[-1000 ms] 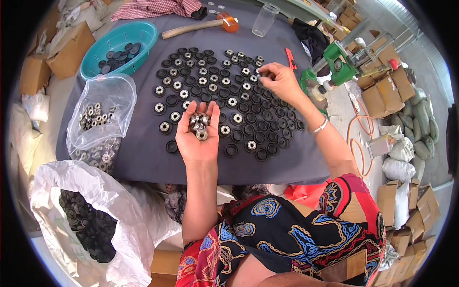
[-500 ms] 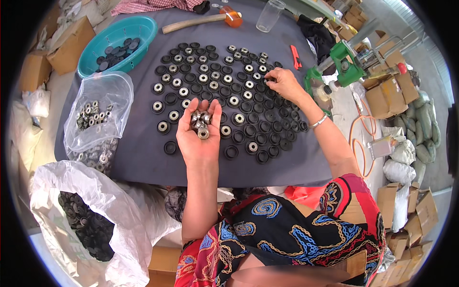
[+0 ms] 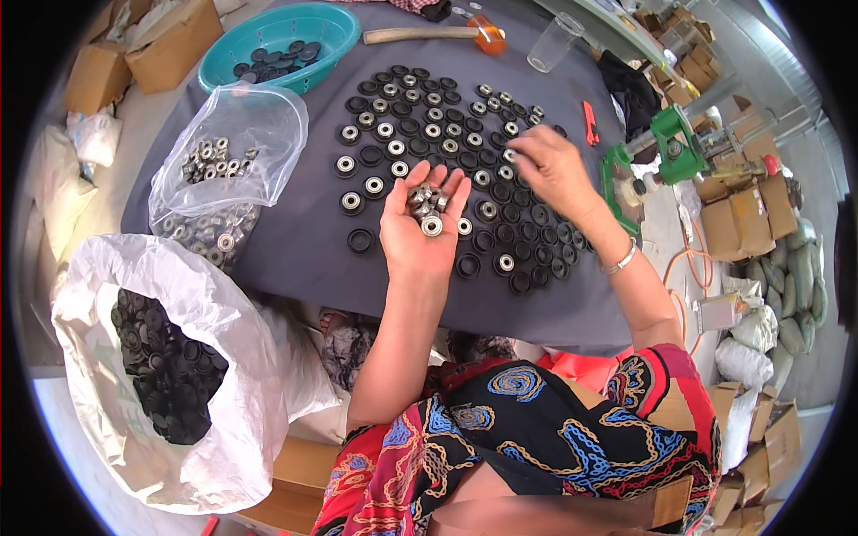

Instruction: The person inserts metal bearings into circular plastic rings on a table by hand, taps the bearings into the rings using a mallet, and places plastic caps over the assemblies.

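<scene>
My left hand [image 3: 420, 234] is palm up with its fingers curled round a small heap of metal ball bearings [image 3: 431, 207]. My right hand [image 3: 556, 170] is over the right part of the black rings, its fingers bent downward and slightly blurred; whether anything is between the fingertips cannot be made out. A ball bearing [image 3: 509, 155] in a black ring shows beside those fingertips. Rows of black plastic rings [image 3: 360, 239] cover the dark cloth, and many have a shiny bearing seated in the middle, such as the bearing [image 3: 345, 164] at the left side.
At left lie a clear bag of bearings [image 3: 204, 228], a teal basin [image 3: 342, 45] with black discs, and a white sack [image 3: 241, 357] of black parts. A mallet [image 3: 487, 37], a clear cup [image 3: 554, 45], a red cutter [image 3: 591, 123] and a green press [image 3: 677, 147] stand beyond.
The view has shifted, so the table items appear farther right. My right hand has drawn back toward the left over the rings. My left hand still cups the bearings.
</scene>
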Tool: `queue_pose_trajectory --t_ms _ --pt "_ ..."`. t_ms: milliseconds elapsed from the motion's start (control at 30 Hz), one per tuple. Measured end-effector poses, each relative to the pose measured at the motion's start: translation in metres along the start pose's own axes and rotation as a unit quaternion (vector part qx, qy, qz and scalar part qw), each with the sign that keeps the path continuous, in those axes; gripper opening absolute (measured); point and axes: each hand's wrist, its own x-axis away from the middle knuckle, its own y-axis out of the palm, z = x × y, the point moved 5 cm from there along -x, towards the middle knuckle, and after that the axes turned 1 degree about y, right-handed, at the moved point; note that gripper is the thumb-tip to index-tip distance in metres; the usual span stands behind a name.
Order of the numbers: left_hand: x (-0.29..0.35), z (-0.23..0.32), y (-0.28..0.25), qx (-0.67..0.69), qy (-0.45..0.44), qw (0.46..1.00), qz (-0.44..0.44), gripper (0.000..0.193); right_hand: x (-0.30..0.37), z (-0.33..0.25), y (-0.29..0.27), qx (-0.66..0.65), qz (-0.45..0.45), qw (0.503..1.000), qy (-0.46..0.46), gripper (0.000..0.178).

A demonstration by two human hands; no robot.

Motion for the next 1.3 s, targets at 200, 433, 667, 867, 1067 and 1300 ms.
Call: queue_pose_trajectory --t_ms 200,433,667,867,1067,1300 --pt "-0.002 0.002 -0.004 -0.049 0.003 0.999 -0.019 0.035 -0.004 -0.109 0.026 -0.143 -0.088 0.973 -0.16 0.03" --pt "0.004 0.004 -0.007 -0.059 0.003 0.998 0.025 0.034 -0.003 -0.118 0.034 -0.105 -0.173 0.964 -0.172 0.029" --pt "0.002 -0.004 -0.001 -0.099 0.005 0.995 -0.013 0.035 0.001 -0.111 0.029 -0.053 -0.136 0.971 -0.189 0.027" --pt "-0.002 0.0 -0.004 -0.058 0.014 0.998 0.01 0.032 -0.016 -0.023 -0.01 -0.119 0.048 0.992 0.008 0.021" --pt "-0.002 0.002 0.003 -0.012 0.017 1.0 0.018 0.028 0.003 0.159 0.007 -0.041 0.033 0.971 0.233 0.023" --pt "-0.004 0.001 0.0 -0.036 0.024 0.999 0.013 0.027 0.016 0.187 0.031 -0.013 0.006 0.966 0.257 0.025"
